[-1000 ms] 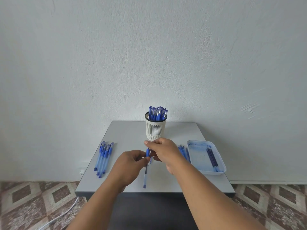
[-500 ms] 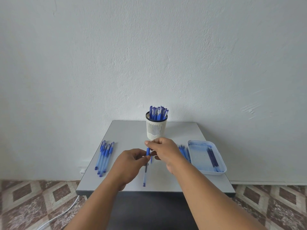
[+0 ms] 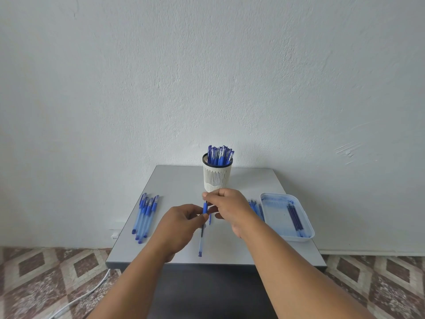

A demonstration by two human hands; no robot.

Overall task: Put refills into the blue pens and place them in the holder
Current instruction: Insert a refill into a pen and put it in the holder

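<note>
Over the middle of the grey table (image 3: 179,180), both hands hold one blue pen (image 3: 201,240) upright. My left hand (image 3: 181,223) grips its barrel near the blue grip section. My right hand (image 3: 226,204) pinches the pen's top end. The clear lower barrel hangs below the hands, its tip down. A white slotted holder (image 3: 217,178) with several blue pens stands just behind my hands. A small blue piece shows under my right hand; what it is I cannot tell.
Several blue pens (image 3: 145,216) lie in a row at the table's left side. A white tray (image 3: 273,217) at the right holds refills (image 3: 294,216). More blue pieces (image 3: 255,207) lie between my right wrist and the tray. A white cable (image 3: 78,298) runs on the tiled floor.
Both hands stay on the pen with only slight finger shifts. The camera view has moved a little; nothing else has changed.
</note>
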